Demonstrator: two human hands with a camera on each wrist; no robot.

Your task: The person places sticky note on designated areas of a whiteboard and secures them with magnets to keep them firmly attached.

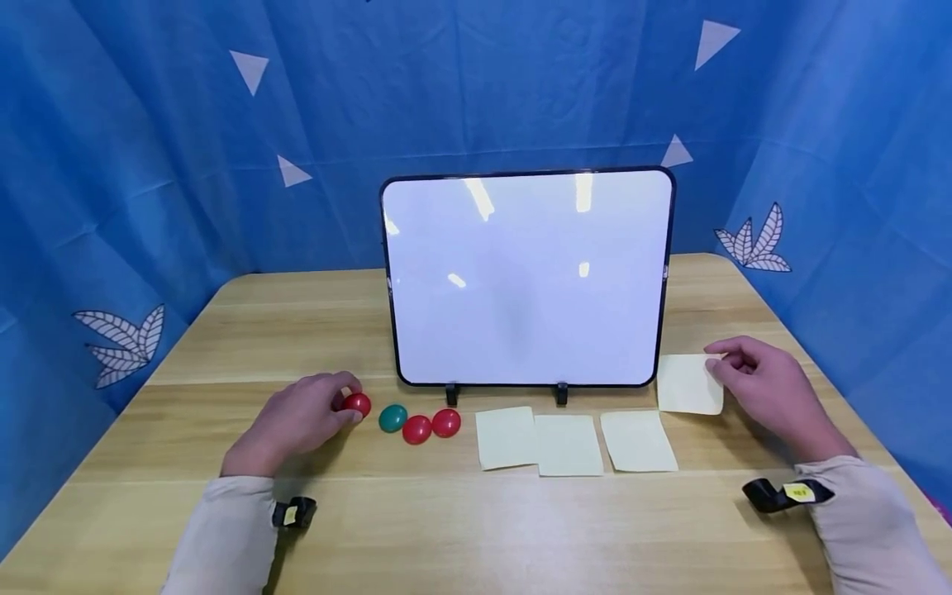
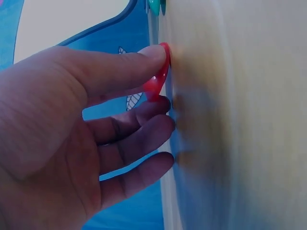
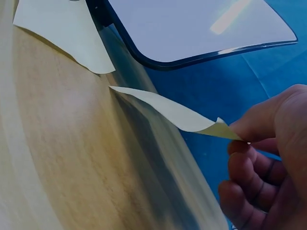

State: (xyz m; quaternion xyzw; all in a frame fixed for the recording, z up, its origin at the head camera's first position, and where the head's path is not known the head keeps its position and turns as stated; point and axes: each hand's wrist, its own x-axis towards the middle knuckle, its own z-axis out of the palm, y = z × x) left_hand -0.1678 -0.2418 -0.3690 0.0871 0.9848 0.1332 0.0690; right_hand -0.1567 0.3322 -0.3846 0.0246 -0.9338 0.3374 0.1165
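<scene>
My left hand (image 1: pixel 303 417) pinches a round red magnet (image 1: pixel 358 404) between thumb and forefinger, low at the table's left side. In the left wrist view the red magnet (image 2: pixel 162 72) is tilted on edge against the wood, the other fingers spread below it. To its right lie a green magnet (image 1: pixel 392 418) and two more red magnets (image 1: pixel 417 430). At the right, my right hand (image 1: pixel 766 388) pinches the edge of a pale yellow sticky note (image 1: pixel 690 385). The right wrist view shows that note (image 3: pixel 168 110) bent, its far corner near the table and the pinched end raised.
A whiteboard (image 1: pixel 524 281) stands upright on two black feet (image 1: pixel 452 394) at the back of the wooden table (image 1: pixel 476 529). Three sticky notes (image 1: pixel 568 446) lie in a row before it. Behind hangs a blue curtain (image 1: pixel 461 83).
</scene>
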